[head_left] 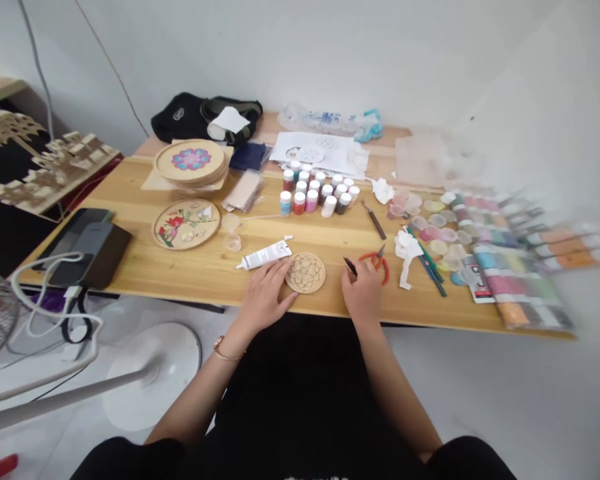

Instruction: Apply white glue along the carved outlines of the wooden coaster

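Wooden disc (306,274): round, pale tan, dark-lined petal pattern, plain rim.

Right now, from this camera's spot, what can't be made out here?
All in the head view:
Black pen-like tool: partly hidden by the right hand, so its exact kind is unclear.
Wooden disc: its underside is hidden, facing the table.
White tube: its lettering is too small to read.
Packets at the right: blurred, contents uncertain.
Fan cage: cut off by the left edge.
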Motion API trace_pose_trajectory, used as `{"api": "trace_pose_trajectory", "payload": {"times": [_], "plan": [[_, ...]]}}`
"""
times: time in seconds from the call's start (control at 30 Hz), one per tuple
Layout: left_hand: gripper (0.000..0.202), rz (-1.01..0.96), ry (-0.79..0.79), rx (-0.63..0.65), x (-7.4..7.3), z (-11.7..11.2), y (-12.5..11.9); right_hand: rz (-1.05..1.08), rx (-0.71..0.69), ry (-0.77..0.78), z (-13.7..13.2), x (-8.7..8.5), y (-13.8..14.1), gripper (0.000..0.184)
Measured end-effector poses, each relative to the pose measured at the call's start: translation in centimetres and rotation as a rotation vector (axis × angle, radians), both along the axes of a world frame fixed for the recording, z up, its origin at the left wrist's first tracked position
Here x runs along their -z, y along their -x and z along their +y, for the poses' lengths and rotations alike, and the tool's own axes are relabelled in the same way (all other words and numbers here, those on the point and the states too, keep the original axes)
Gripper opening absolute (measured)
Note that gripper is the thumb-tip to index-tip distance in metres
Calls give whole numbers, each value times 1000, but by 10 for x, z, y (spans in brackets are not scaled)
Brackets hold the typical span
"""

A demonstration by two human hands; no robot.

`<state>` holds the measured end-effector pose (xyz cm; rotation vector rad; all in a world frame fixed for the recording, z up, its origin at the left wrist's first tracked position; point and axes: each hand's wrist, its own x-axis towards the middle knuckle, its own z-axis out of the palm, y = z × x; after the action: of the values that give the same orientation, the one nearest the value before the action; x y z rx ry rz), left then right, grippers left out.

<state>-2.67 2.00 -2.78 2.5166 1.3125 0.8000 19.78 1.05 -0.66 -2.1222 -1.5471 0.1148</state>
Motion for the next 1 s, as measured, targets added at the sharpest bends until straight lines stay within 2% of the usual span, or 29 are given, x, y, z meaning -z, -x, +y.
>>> {"api": "trace_pose_trajectory", "payload": {"times": [0.17, 0.27, 0.43, 0.63, 1.0], "plan": [[61, 19, 27, 6, -3, 1, 0, -54, 13, 273, 43, -31, -15, 25], [60, 27, 48, 6, -5, 0, 0, -71, -4, 444, 64, -41, -20, 17], [59, 14, 47, -32, -7, -1, 0, -144, 0, 600, 65, -49, -20, 17], [52, 15, 24, -53, -5, 0, -1, -205, -10, 641, 53, -47, -25, 17], [51, 41, 41, -75, -12, 4, -8, -175, -46, 604, 54, -36, -31, 11]]}}
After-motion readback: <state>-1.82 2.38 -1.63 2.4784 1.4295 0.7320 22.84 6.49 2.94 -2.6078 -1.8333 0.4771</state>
